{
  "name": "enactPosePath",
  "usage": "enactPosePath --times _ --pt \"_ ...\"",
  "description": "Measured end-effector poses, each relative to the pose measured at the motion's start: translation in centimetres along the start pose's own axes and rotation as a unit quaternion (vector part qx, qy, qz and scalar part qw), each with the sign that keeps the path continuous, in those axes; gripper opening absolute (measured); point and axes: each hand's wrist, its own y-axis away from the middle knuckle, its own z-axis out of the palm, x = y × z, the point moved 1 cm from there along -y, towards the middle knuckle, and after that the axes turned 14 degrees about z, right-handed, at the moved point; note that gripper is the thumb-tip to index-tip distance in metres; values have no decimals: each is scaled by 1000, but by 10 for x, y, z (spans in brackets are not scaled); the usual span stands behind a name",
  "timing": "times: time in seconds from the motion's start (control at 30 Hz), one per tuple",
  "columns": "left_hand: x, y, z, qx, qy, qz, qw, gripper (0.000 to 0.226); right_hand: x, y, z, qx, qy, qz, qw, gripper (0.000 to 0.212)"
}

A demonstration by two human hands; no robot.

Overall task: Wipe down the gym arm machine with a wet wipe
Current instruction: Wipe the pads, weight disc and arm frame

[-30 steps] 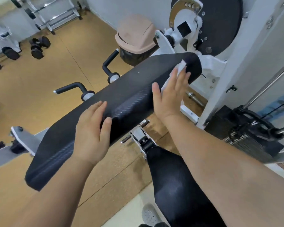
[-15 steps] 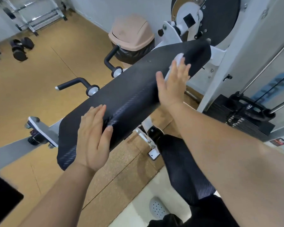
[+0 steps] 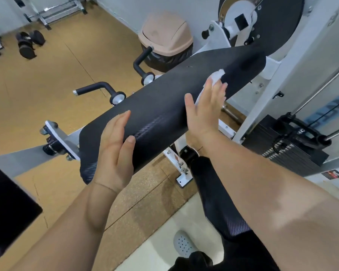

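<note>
The arm machine's long black padded rest (image 3: 164, 102) runs diagonally from lower left to upper right. My right hand (image 3: 205, 108) lies flat on its right half, pressing a white wet wipe (image 3: 216, 76) against the pad; the wipe sticks out past my fingertips. My left hand (image 3: 115, 151) rests flat on the pad's near edge at the lower left, fingers together, holding nothing. Two black handles (image 3: 94, 89) stick out beyond the pad. The machine's white frame and black round cam (image 3: 268, 22) stand at the upper right.
A beige swing-lid bin (image 3: 165, 34) stands behind the pad. The weight stack (image 3: 282, 147) with cables is at the right. Black dumbbells (image 3: 28, 43) and a rack lie at the far left on the tan floor. The black seat (image 3: 217, 196) and my grey shoe (image 3: 182, 244) are below.
My right hand with the wipe has slid back along the pad toward me, away from its far end. My left hand keeps its place on the near edge. The view has shifted.
</note>
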Motion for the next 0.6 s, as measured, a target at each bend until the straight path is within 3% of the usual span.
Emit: enactPosePath --times 0.03,0.1,0.2,0.3,0.37,0.43,0.5,0.53,0.6 --pt "-1 6 -5 24 -12 1 1000 54 -6 25 13 -6 21 -30 999 90" --pt "-8 25 -18 67 -60 16 996 49 -17 90 33 -43 45 -171 983 87" --pt "-24 55 -38 114 -116 -3 987 44 -16 171 63 -103 100 -376 916 87" --pt "-32 83 -47 146 -102 -86 980 47 -9 161 65 -90 145 -452 875 81" --pt "-33 98 -45 160 -58 -110 979 47 -6 128 53 -68 148 -391 906 80" --pt "-35 107 -39 176 -10 -100 979 45 0 88 39 -33 99 -197 975 81" --pt "-37 111 -35 212 57 -132 967 48 -6 76 32 -18 14 -30 999 86" --pt "-37 111 -35 229 93 -155 956 51 -12 86 36 -24 12 -20 999 90" --pt "-37 113 -35 232 133 -175 948 57 -25 130 50 -42 72 -143 986 93"
